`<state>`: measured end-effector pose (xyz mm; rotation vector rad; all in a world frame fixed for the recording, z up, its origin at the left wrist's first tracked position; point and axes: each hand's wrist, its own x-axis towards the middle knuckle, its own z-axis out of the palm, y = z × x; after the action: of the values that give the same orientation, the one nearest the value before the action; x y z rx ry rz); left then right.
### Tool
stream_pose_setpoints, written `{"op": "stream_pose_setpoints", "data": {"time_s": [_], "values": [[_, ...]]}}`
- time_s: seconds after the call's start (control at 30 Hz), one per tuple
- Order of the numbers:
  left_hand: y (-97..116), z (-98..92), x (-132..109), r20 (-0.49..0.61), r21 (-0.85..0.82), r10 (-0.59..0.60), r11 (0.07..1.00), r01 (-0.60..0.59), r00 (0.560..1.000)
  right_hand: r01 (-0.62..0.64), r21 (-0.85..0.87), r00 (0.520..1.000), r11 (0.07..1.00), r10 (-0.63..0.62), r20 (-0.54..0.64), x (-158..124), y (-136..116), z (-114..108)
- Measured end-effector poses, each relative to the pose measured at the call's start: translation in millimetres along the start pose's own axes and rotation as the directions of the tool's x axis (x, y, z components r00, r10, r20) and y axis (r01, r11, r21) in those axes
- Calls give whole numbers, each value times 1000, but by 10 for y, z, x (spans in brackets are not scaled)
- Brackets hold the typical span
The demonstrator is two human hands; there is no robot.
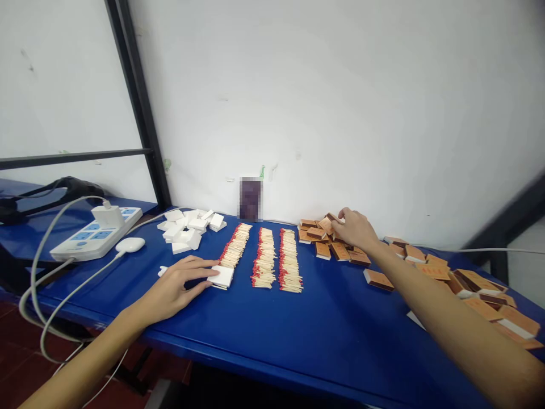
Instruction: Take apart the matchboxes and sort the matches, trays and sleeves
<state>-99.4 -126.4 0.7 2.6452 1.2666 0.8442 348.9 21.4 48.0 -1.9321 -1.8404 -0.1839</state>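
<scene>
My left hand [176, 287] holds a small white matchbox tray [222, 276] by its left side, between thumb and fingers. The tray sits over the near end of the left row of red-tipped matches [237, 244]. Two more rows of matches, a middle one [264, 258] and a right one [290, 260], lie beside it. At the back right, my right hand [354, 227] is closed on an orange-brown matchbox [332, 217] at the top of a pile of matchboxes [339, 251]. The fingertips are partly hidden there.
White trays [187, 228] are heaped at back left. A power strip [96, 234] with white cables lies further left. More matchboxes [481, 309] spread under and beyond my right forearm. A blurred dark item [250, 200] stands against the wall behind the blue table [272, 335].
</scene>
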Motion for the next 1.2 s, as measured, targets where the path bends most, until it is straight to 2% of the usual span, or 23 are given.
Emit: {"op": "stream_pose_setpoints", "data": {"time_s": [0.1,0.23,0.33,0.43,0.5,0.6,0.7,0.83,0.93,1.0,1.07,1.13,1.2], "values": [[11,-4,-1,5,-7,-1,1000,1,1000,6,25,1000,1000,-6,4,-156,41,-40],[7,11,3,-20,-21,-3,1000,3,1000,118,76,992,990,-113,-63,-564,214,-128],[-3,24,7,-47,-14,-4,1000,4,999,182,24,983,983,-183,11,-917,452,-155],[-8,24,11,-71,-7,-4,1000,3,997,166,-22,983,986,-163,85,-1224,732,-143],[-2,18,13,-66,-12,-9,1000,8,998,136,23,985,991,-137,105,-1391,902,-129],[28,13,10,-44,-15,-11,1000,11,999,149,85,979,985,-159,130,-1580,1088,-108],[72,7,5,-63,0,-25,1000,25,998,211,56,968,976,-216,124,-1669,1176,-85],[14,-37,67,-189,80,-59,994,76,980,229,28,969,973,-230,86,-1597,1134,-79],[-198,-109,208,-260,229,-74,964,136,963,217,46,967,975,-222,128,-1461,1003,-119],[-376,-161,316,-251,332,-98,926,181,963,202,83,966,976,-212,148,-1385,883,-161],[-522,-198,400,-240,416,-133,881,226,961,184,145,972,972,-201,119,-1349,742,-204],[-605,-211,442,-229,477,-154,843,248,961,159,220,980,963,-180,82,-1359,580,-246],[-631,-203,447,-213,515,-152,822,244,965,116,321,983,940,-156,101,-1407,403,-287]]}}
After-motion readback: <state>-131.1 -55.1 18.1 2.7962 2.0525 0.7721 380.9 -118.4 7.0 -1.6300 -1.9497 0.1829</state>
